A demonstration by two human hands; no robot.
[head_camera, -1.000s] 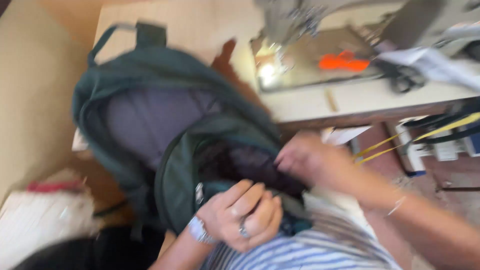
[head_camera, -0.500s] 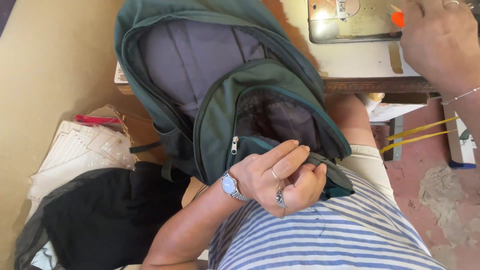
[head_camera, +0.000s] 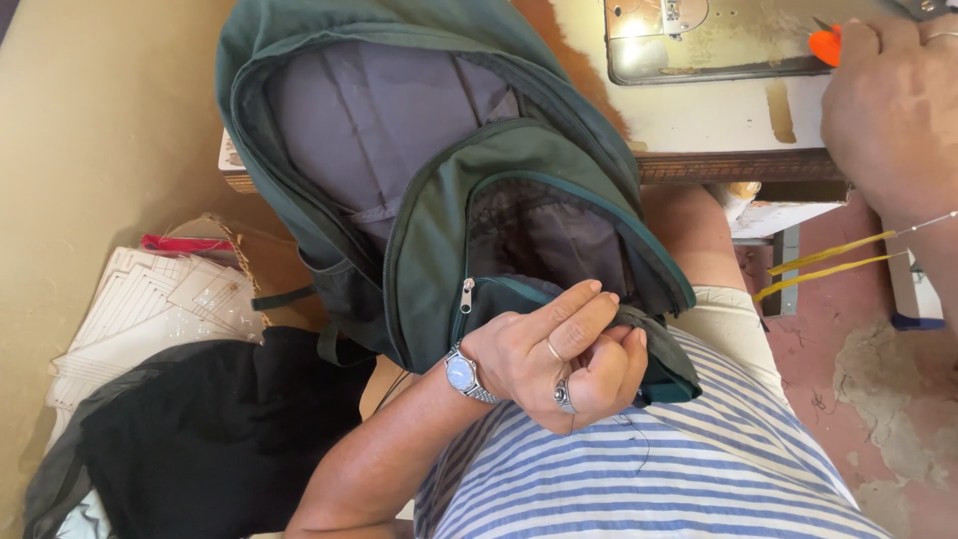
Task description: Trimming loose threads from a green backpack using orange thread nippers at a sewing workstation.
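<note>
A: In the head view, what is held?

B: The pocket edge of the green backpack (head_camera: 439, 200), which is draped from table to lap, is pinched in the closed left hand (head_camera: 559, 364).

A: And the right hand (head_camera: 883, 110)?

B: It is curled on the table beside an orange tool (head_camera: 824, 45); whether the tool is gripped cannot be told. A firm hold on that edge seems called for.

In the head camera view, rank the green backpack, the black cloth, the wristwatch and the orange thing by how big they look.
1. green backpack
2. black cloth
3. wristwatch
4. orange thing, partly hidden by the right hand, so its rank against the watch is unsure.
</note>
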